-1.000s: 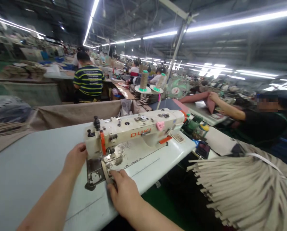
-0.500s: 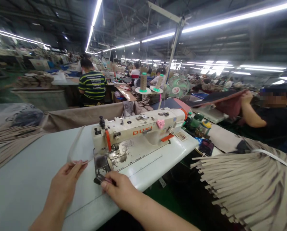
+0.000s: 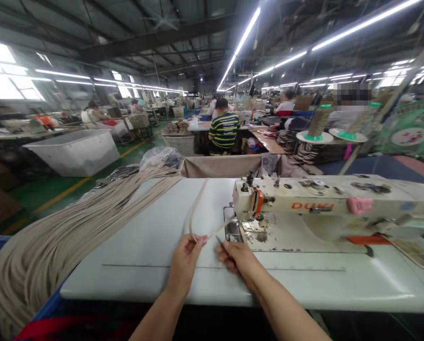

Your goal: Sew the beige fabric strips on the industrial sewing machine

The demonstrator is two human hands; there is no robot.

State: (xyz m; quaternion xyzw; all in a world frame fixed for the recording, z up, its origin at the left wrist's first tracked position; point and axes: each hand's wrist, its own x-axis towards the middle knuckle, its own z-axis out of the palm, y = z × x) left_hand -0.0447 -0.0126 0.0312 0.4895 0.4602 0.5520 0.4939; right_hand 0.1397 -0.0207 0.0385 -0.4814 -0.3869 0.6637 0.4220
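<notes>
My left hand (image 3: 186,255) pinches a narrow beige strip (image 3: 196,208) between thumb and fingers. From the pinch, one part of the strip curves away over the pale tabletop to the far edge. A thinner light length runs rightward from the fingers to the needle area of the sewing machine (image 3: 300,208). My right hand (image 3: 238,258) is closed round a small pointed metal tool (image 3: 219,240), most of it hidden in the fingers. Its tip points at the light length, just left of the machine's metal plate; whether they touch I cannot tell.
A thick bundle of beige strips (image 3: 48,255) drapes over the table's left side. Behind the table is a brown fabric-lined bin (image 3: 219,166). Thread cones (image 3: 318,122) and a green fan (image 3: 409,132) stand right. A person in a striped shirt (image 3: 225,129) is farther back.
The view has swung left, bringing the strip bundle into sight. My right hand has moved from the machine's front corner toward my left hand, and the pointed tool now shows. The left hand keeps its pinch.
</notes>
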